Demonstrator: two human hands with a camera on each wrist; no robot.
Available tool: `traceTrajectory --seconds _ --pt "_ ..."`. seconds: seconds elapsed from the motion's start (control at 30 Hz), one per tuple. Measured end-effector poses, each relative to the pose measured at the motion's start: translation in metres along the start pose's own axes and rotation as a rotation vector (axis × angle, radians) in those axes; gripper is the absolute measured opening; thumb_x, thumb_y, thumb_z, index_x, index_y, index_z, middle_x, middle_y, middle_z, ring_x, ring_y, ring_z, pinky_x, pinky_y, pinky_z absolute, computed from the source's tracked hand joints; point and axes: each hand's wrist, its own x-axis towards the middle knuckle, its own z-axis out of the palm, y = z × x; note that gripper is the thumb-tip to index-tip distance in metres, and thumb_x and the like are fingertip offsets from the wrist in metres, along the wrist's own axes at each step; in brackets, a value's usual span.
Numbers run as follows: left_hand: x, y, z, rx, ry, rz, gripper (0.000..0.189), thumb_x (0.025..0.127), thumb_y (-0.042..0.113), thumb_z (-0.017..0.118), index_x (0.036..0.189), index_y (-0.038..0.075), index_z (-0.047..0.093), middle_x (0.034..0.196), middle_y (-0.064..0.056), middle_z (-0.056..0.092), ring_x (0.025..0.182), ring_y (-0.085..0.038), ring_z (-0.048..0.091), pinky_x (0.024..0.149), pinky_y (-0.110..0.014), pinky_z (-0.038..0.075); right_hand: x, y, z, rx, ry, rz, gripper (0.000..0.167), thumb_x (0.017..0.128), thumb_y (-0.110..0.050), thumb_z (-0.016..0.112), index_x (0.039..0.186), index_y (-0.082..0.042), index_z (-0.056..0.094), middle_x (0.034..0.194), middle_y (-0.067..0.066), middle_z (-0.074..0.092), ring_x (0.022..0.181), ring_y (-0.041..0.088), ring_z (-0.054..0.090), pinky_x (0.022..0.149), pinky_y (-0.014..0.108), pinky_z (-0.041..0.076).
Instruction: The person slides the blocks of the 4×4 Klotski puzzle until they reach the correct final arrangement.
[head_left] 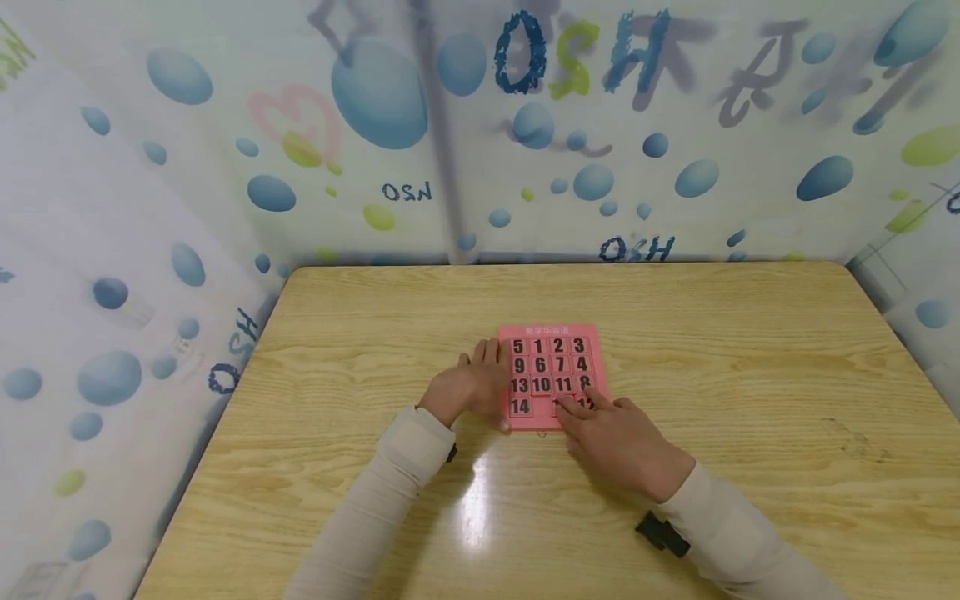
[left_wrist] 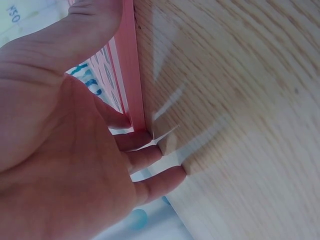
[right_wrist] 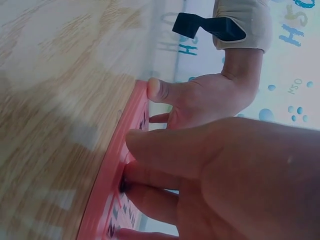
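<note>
A pink number slide puzzle (head_left: 548, 330) lies flat on the wooden table, its tiles printed with black numbers. The bottom row has a gap between the 14 tile (head_left: 520, 407) and a tile mostly covered by fingers. At the puzzle's left side, my left hand (head_left: 476, 385) holds the frame, thumb at the near left corner and fingers along the side; the left wrist view shows some fingertips against the table. My right hand (head_left: 624, 440) reaches over the near right part, extended fingertips touching tiles in the lower rows. They partly hide the 8 and 12 tiles.
The light wooden table (head_left: 750, 350) extends around the puzzle on all sides. A patterned curtain (head_left: 540, 200) with blue drops and letters hangs behind the far edge and along the left. Black wrist mounts (head_left: 663, 534) sit at both cuffs.
</note>
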Motion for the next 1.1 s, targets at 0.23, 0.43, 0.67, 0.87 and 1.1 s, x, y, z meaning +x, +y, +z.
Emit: traceTrajectory --seconds 0.23,0.43,0.67,0.87,1.1 --pt "0.0 -0.001 0.001 -0.015 -0.018 -0.006 0.127 0.077 0.05 0.081 0.159 0.001 -0.002 0.165 -0.02 0.0 0.153 -0.034 0.001 0.123 -0.05 0.014 0.006 -0.007 0.0 -0.001 0.101 -0.046 0.042 0.099 -0.029 0.06 0.136 -0.007 0.062 0.143 0.008 0.057 0.132 0.042 0.05 0.101 0.058 0.046" --pt "0.001 -0.002 0.002 -0.014 -0.018 0.003 0.126 0.077 0.052 0.08 0.158 0.001 -0.002 0.165 -0.021 0.0 0.153 -0.034 0.001 0.123 -0.05 0.015 0.018 -0.021 0.003 0.006 0.082 -0.075 0.042 0.1 -0.03 0.057 0.137 -0.011 0.061 0.144 0.006 0.056 0.136 0.041 0.047 0.104 0.059 0.044" --pt "0.002 -0.001 0.003 -0.012 -0.017 0.007 0.126 0.077 0.053 0.08 0.158 0.0 -0.001 0.165 -0.021 -0.001 0.153 -0.035 0.001 0.123 -0.051 0.016 0.025 -0.026 0.008 0.012 0.05 -0.069 0.041 0.102 -0.032 0.054 0.137 -0.013 0.062 0.148 0.004 0.052 0.138 0.042 0.043 0.107 0.06 0.04" --pt "0.001 -0.001 0.0 -0.009 -0.018 0.002 0.126 0.078 0.053 0.079 0.158 0.001 -0.001 0.165 -0.021 0.0 0.153 -0.034 0.002 0.123 -0.05 0.016 0.024 -0.025 0.007 0.011 0.042 -0.061 0.04 0.102 -0.031 0.053 0.137 -0.013 0.061 0.148 0.004 0.052 0.139 0.041 0.042 0.107 0.059 0.04" --pt "0.001 -0.002 0.0 -0.005 -0.025 0.012 0.126 0.078 0.053 0.079 0.158 0.0 -0.003 0.165 -0.022 -0.001 0.153 -0.035 0.001 0.123 -0.051 0.015 0.023 -0.023 0.005 0.029 0.011 -0.056 0.042 0.102 -0.03 0.053 0.14 -0.013 0.059 0.149 0.005 0.051 0.138 0.04 0.044 0.107 0.058 0.041"
